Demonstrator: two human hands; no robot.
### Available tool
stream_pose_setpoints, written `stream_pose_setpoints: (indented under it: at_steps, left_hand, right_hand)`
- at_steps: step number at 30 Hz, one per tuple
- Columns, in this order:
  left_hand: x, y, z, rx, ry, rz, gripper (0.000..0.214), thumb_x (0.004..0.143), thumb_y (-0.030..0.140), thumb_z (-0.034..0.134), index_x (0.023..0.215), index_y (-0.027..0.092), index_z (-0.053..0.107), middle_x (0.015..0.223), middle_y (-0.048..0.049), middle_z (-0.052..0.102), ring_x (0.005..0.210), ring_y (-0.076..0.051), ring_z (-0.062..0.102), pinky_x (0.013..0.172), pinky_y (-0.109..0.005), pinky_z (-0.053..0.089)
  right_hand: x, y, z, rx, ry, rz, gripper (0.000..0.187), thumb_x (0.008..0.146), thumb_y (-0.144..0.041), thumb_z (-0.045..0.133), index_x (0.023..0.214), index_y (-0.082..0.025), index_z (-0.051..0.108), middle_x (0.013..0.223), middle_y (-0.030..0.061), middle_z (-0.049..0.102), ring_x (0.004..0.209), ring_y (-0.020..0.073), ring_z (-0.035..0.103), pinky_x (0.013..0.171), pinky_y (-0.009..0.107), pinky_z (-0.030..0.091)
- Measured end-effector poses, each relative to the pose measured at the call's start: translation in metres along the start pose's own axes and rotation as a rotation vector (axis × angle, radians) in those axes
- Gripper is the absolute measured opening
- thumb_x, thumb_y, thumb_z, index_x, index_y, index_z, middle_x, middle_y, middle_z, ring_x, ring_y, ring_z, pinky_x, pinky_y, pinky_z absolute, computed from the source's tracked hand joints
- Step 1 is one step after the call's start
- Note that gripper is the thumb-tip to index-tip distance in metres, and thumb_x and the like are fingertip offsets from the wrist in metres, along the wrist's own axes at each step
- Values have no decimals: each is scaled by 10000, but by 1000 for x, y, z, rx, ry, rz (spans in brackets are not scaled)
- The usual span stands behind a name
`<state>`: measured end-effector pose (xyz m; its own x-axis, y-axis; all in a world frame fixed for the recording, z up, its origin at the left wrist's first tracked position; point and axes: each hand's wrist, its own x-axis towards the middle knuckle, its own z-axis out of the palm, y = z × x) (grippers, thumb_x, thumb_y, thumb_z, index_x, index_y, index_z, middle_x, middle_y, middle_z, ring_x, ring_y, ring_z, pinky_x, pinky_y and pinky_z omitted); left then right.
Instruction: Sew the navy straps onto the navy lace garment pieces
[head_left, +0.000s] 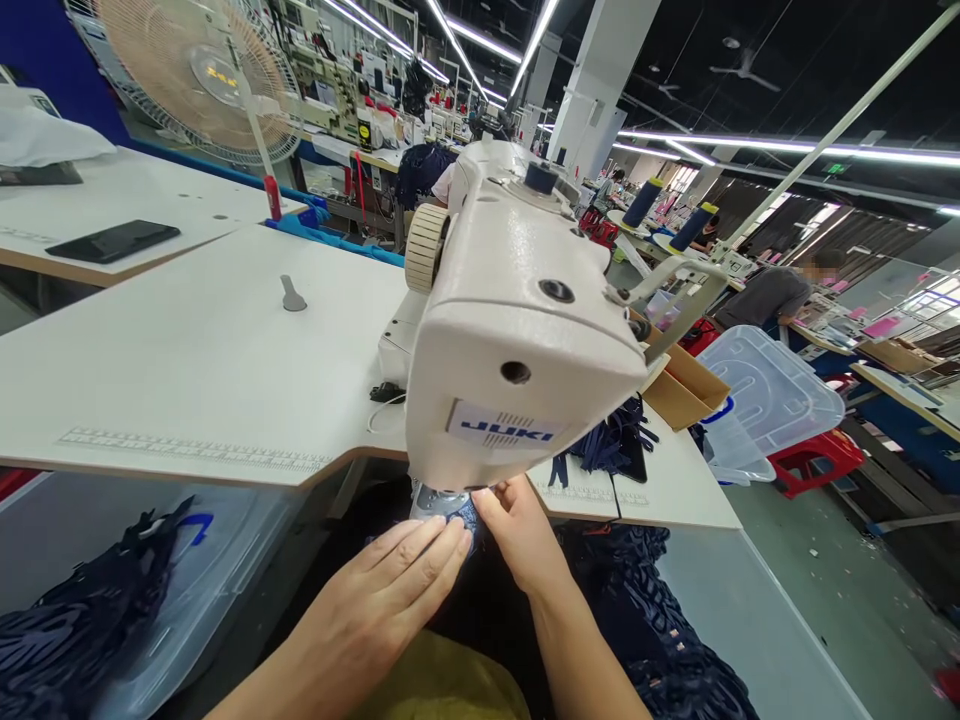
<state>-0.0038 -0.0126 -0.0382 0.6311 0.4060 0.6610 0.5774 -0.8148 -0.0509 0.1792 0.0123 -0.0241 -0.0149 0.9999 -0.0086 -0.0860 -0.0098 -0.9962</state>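
I kept my left hand (409, 570) flat, fingers together, pressing the navy fabric (463, 517) directly beneath the front of the white sewing machine (517, 330). My right hand (521, 535) pinched that same fabric beside it, under the machine, at the desk (210, 350) edge.

**One Brand Name Legible**

Printed in blue capitals on a pale label (501, 428) at the near face of the white sewing machine (517, 300): "JUKI". Fine ruler markings (195, 450) along the near edge of the counter (187, 350), too small to read. Yellow characters on the fan hub (212, 72), blurred beyond reading. Small green sign (835, 168) high at right, illegible.
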Motion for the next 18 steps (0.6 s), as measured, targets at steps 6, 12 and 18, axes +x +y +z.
stream_pose_setpoints:
  at_steps: [6,12,18]
  left_hand:
    - [11,3,-4,-34,2,-47,457,934,50,238,1189,189,591,1228,5,637,1155,-127,519,1091,-285,278]
    - [18,7,-3,-29,-36,-89,370,965,125,295,1170,191,595,1158,15,669,1073,-135,546,1053,-287,297]
    - [12,15,1,29,-59,-150,359,917,118,350,1197,180,565,1195,8,656,1128,-138,534,1053,-279,313]
  right_hand:
    - [-2,-3,-1,-25,-26,15,81,865,-243,571,941,-242,543,839,-33,571,779,132,543,752,243,441]
    - [-6,-2,-2,-189,41,-67,56,909,-283,496,919,-229,506,759,-41,505,685,123,489,671,230,416]
    - [11,-10,-4,-412,42,-25,59,795,-163,518,757,-202,496,594,-80,425,541,104,419,547,221,355]
